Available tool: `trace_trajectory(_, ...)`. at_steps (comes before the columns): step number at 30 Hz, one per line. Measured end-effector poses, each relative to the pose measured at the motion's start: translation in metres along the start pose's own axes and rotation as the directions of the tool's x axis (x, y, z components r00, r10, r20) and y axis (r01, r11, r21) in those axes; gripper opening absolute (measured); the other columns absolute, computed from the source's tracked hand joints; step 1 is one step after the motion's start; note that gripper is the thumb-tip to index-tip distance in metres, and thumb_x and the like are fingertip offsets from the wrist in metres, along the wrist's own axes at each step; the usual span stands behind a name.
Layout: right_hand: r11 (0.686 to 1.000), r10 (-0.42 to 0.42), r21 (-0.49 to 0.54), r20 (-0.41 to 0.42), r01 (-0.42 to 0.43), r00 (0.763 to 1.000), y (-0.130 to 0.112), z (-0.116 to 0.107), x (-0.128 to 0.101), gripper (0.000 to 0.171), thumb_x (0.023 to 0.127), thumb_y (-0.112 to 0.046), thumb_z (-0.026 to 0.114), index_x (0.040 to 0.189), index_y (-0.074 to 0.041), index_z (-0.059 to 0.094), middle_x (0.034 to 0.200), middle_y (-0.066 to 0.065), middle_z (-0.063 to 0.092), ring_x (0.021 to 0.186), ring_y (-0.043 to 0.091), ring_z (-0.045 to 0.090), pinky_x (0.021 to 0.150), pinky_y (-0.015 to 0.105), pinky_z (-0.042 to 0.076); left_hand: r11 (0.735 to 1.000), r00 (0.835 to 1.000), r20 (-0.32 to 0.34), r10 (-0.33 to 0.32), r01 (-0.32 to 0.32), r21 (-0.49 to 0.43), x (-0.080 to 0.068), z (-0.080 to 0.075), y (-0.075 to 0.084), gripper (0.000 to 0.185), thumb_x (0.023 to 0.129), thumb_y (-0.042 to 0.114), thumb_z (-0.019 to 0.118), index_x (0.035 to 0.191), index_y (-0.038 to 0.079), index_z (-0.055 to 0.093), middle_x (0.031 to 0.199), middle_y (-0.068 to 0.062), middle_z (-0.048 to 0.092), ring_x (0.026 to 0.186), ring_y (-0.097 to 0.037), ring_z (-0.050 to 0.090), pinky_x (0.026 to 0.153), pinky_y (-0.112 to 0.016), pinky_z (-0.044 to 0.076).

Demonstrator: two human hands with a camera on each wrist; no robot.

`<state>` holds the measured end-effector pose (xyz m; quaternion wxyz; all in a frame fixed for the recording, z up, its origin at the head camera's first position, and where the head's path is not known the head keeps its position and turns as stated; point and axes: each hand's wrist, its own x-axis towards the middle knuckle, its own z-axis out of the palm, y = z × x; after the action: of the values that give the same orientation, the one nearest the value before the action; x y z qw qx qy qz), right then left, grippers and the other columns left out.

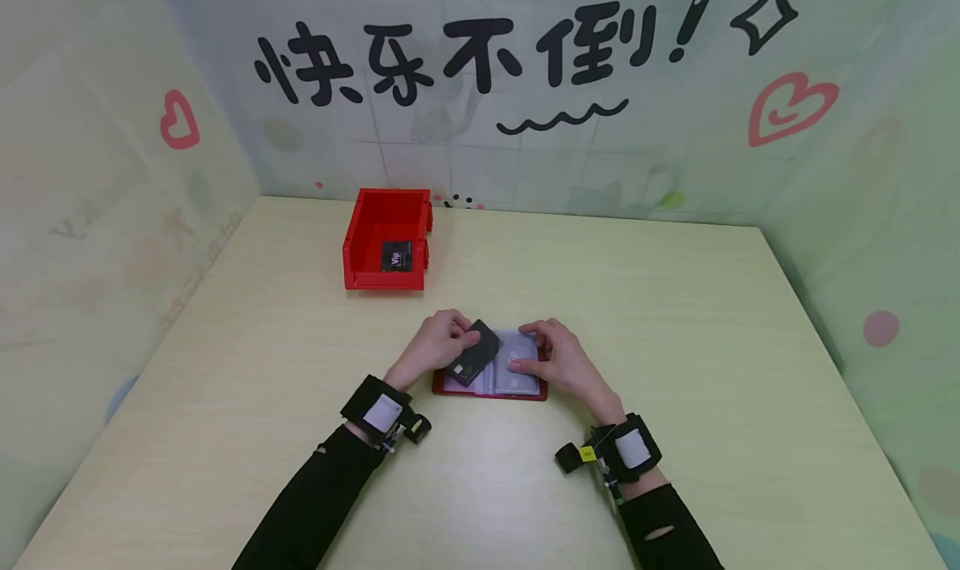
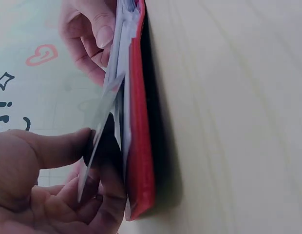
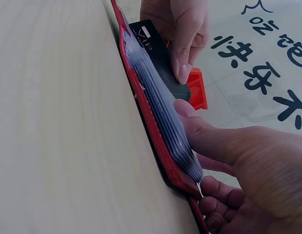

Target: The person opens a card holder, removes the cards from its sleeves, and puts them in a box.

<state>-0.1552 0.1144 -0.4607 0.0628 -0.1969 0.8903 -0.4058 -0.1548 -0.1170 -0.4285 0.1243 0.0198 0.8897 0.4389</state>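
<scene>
A red card holder (image 1: 491,397) lies open on the table, with clear plastic sleeves (image 3: 158,105) stacked inside. My left hand (image 1: 441,341) pinches a black card (image 1: 477,355) between thumb and fingers. That card is tilted over the left half of the holder; in the right wrist view its face (image 3: 160,61) reads VIP. On the other side, my right hand (image 1: 566,360) grips the right edge of the holder, the thumb on top of the sleeves and the fingers curled at their outer edge. Seen edge-on in the left wrist view, the card (image 2: 100,131) slants away from the sleeves.
A red open-front bin (image 1: 386,281) stands behind the left hand, towards the back of the table (image 1: 637,295). Inside it lies another black VIP card (image 1: 397,256). Printed cloth walls (image 1: 480,120) enclose the table at the back and sides.
</scene>
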Motion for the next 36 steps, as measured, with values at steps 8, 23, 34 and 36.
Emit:
trace_trajectory(8,1.000,0.002,0.009,-0.002,-0.002,1.000,0.000,-0.001,0.000,0.055,0.080,-0.023,0.086,0.126,0.000,0.064,0.093,0.010,0.052,0.087,0.020,0.048,0.073,0.027,0.039,1.000,0.999,-0.047,-0.015,0.015,-0.014,0.000,-0.006,-0.004,0.027,0.097,0.017,0.066,0.115,-0.002,0.064,0.107,-0.023,0.074,0.086,-0.024,0.067,0.070,-0.027,0.053)
trace_trajectory(23,1.000,0.019,0.004,0.009,-0.019,1.000,-0.001,-0.001,0.000,0.056,0.081,-0.023,0.085,0.128,-0.001,0.063,0.095,0.009,0.052,0.091,0.021,0.048,0.075,0.027,0.040,0.959,0.985,-0.170,0.014,-0.062,-0.276,0.015,-0.048,-0.022,0.042,0.103,0.018,0.058,0.136,-0.005,0.047,0.112,-0.034,0.068,0.063,-0.013,0.066,0.054,-0.029,0.056)
trace_trajectory(34,1.000,0.010,0.008,0.014,-0.010,1.000,0.000,0.000,0.000,0.056,0.082,-0.024,0.085,0.128,-0.001,0.063,0.095,0.009,0.051,0.090,0.021,0.048,0.074,0.027,0.040,0.914,0.954,-0.293,-0.060,-0.065,-0.401,0.026,-0.079,-0.029,0.052,0.102,0.017,0.058,0.148,0.002,0.037,0.131,-0.028,0.059,0.109,-0.040,0.064,0.079,-0.051,0.058)
trace_trajectory(36,1.000,0.009,0.009,0.013,-0.009,1.000,0.000,0.000,0.000,0.056,0.082,-0.024,0.084,0.128,-0.001,0.062,0.095,0.009,0.052,0.090,0.021,0.048,0.074,0.027,0.040,0.915,0.946,-0.316,-0.073,-0.062,-0.399,0.029,-0.084,-0.030,0.053,0.102,0.017,0.058,0.148,0.005,0.037,0.131,-0.027,0.059,0.109,-0.039,0.064,0.081,-0.049,0.059)
